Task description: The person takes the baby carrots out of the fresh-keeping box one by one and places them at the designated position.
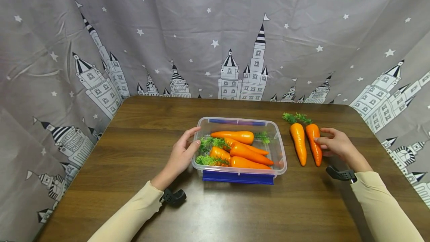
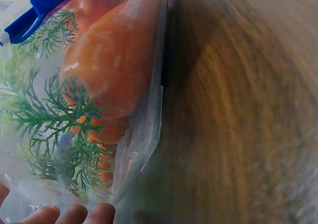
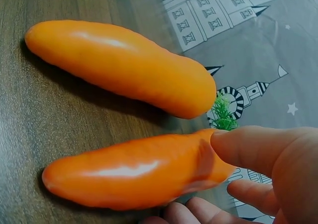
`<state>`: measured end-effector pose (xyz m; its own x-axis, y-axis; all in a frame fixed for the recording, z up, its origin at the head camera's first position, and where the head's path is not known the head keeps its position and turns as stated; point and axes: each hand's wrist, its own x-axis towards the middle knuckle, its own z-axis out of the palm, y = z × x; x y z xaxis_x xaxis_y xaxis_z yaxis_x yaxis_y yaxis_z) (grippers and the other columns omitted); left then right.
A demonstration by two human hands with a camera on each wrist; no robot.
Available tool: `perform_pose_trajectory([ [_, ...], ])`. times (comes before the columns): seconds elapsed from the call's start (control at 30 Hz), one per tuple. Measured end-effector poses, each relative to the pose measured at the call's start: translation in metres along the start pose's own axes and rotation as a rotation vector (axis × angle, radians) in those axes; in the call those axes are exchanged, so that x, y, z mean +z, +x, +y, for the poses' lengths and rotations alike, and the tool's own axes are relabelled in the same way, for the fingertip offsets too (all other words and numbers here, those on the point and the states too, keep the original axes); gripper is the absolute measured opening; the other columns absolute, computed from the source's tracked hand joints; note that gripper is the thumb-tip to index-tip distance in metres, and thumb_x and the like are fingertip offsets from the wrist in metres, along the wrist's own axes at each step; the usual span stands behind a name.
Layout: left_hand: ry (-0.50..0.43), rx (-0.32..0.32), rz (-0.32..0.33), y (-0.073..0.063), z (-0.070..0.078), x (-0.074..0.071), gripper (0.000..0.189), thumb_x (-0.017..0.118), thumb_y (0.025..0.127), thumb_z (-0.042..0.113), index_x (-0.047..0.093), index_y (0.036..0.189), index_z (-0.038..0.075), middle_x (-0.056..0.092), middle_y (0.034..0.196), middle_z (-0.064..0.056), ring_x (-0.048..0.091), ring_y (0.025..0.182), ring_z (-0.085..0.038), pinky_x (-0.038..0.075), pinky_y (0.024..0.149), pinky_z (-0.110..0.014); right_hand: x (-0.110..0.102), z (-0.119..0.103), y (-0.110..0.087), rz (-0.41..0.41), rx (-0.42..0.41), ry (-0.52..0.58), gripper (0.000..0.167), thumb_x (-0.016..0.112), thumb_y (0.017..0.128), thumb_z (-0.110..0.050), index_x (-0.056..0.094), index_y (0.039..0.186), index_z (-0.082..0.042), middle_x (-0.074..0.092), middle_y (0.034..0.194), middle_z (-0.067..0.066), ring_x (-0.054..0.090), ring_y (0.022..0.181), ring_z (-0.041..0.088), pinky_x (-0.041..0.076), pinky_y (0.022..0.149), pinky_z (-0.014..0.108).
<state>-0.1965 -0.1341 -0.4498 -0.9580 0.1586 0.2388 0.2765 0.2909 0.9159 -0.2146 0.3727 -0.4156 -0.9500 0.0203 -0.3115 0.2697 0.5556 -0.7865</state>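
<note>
A clear plastic container (image 1: 280, 156) with blue latches stands mid-table, holding several orange carrots (image 1: 246, 153) with green tops. My left hand (image 1: 181, 151) grips its left end, the thumb at the rim and the fingertips (image 2: 102, 213) against the outer wall. To the right, two carrots lie side by side: a lighter orange carrot (image 1: 298, 143) and a redder orange carrot (image 1: 314, 143). My right hand (image 1: 337, 145) is at the redder one, thumb over its thick end and fingers along its right side, loosely spread. Firm contact cannot be made out.
The brown wooden table (image 1: 141, 137) has a rounded far edge. Behind it hangs a grey curtain (image 1: 201, 21) with castles and stars. A blue latch (image 1: 238, 177) hangs down along the container's near side.
</note>
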Motion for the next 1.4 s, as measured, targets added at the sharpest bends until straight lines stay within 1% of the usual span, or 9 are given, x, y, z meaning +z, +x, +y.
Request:
perform_pose_trajectory([
  [0.3,-0.004,0.001,0.001,0.0,0.0,0.0,0.044,0.053,0.103,0.011,0.051,0.148,0.01,0.053,0.147,-0.025,0.067,0.118,-0.042,0.058,0.094,-0.049,-0.004,-0.007,-0.002,0.015,-0.003,-0.008,0.076,0.059,0.102,-0.021,0.016,0.154,0.014,0.04,0.142,0.044,0.065,0.084,0.004,0.063,0.079,0.042],
  [0.47,0.001,0.001,0.0,0.0,0.001,0.0,0.044,0.053,0.103,0.011,0.051,0.148,0.011,0.053,0.148,-0.024,0.067,0.118,-0.042,0.057,0.095,-0.05,-0.006,-0.018,-0.004,0.052,-0.057,-0.024,0.072,0.057,0.101,-0.015,0.019,0.154,0.015,0.043,0.139,0.044,0.064,0.084,0.004,0.063,0.075,0.039],
  [0.63,0.0,-0.006,-0.001,0.001,0.001,0.0,0.045,0.054,0.103,0.011,0.051,0.148,0.012,0.053,0.148,-0.024,0.066,0.119,-0.042,0.057,0.096,-0.05,0.002,-0.038,-0.007,0.122,-0.137,-0.084,0.067,0.06,0.1,-0.017,0.029,0.152,0.013,0.051,0.134,0.042,0.065,0.079,0.002,0.062,0.069,0.031],
  [0.77,0.004,-0.006,0.0,0.001,0.001,0.0,0.045,0.054,0.103,0.01,0.051,0.147,0.012,0.053,0.148,-0.024,0.066,0.119,-0.042,0.057,0.095,-0.05,0.016,-0.063,-0.009,0.154,-0.193,-0.15,0.064,0.064,0.099,-0.022,0.038,0.15,0.007,0.055,0.132,0.038,0.067,0.084,0.013,0.061,0.066,0.026],
  [0.87,0.003,-0.005,0.001,0.001,0.0,0.001,0.044,0.053,0.103,0.011,0.05,0.147,0.011,0.052,0.149,-0.024,0.066,0.12,-0.042,0.057,0.095,-0.05,0.028,-0.084,-0.01,0.129,-0.228,-0.18,0.064,0.066,0.099,-0.025,0.041,0.151,0.003,0.057,0.133,0.034,0.069,0.093,0.026,0.061,0.067,0.026],
  [0.97,-0.003,-0.008,0.001,0.001,0.0,0.001,0.044,0.053,0.103,0.011,0.05,0.148,0.01,0.052,0.149,-0.024,0.066,0.121,-0.042,0.057,0.096,-0.051,0.042,-0.102,-0.011,0.085,-0.262,-0.199,0.064,0.067,0.098,-0.027,0.043,0.151,0.0,0.058,0.134,0.032,0.068,0.101,0.034,0.061,0.068,0.028],
  [1.13,-0.011,-0.011,0.0,0.0,0.0,0.001,0.045,0.054,0.103,0.011,0.051,0.148,0.011,0.051,0.15,-0.024,0.066,0.119,-0.042,0.057,0.096,-0.051,0.062,-0.127,-0.012,0.025,-0.319,-0.209,0.059,0.071,0.095,-0.022,0.048,0.147,-0.003,0.061,0.133,0.029,0.068,0.097,0.029,0.062,0.07,0.034],
  [1.23,-0.014,-0.004,0.002,0.0,0.0,0.001,0.045,0.054,0.103,0.011,0.051,0.148,0.011,0.052,0.149,-0.024,0.067,0.118,-0.042,0.057,0.095,-0.051,0.072,-0.137,-0.011,-0.009,-0.347,-0.217,0.058,0.072,0.094,-0.021,0.05,0.145,-0.004,0.062,0.132,0.028,0.069,0.095,0.026,0.062,0.069,0.034],
  [1.4,-0.02,-0.004,0.001,0.001,0.0,0.0,0.045,0.055,0.102,0.01,0.051,0.147,0.011,0.053,0.149,-0.023,0.067,0.118,-0.042,0.057,0.095,-0.049,0.086,-0.147,-0.012,-0.085,-0.389,-0.24,0.057,0.071,0.095,-0.02,0.05,0.145,-0.004,0.063,0.13,0.027,0.068,0.095,0.029,0.061,0.068,0.033],
])
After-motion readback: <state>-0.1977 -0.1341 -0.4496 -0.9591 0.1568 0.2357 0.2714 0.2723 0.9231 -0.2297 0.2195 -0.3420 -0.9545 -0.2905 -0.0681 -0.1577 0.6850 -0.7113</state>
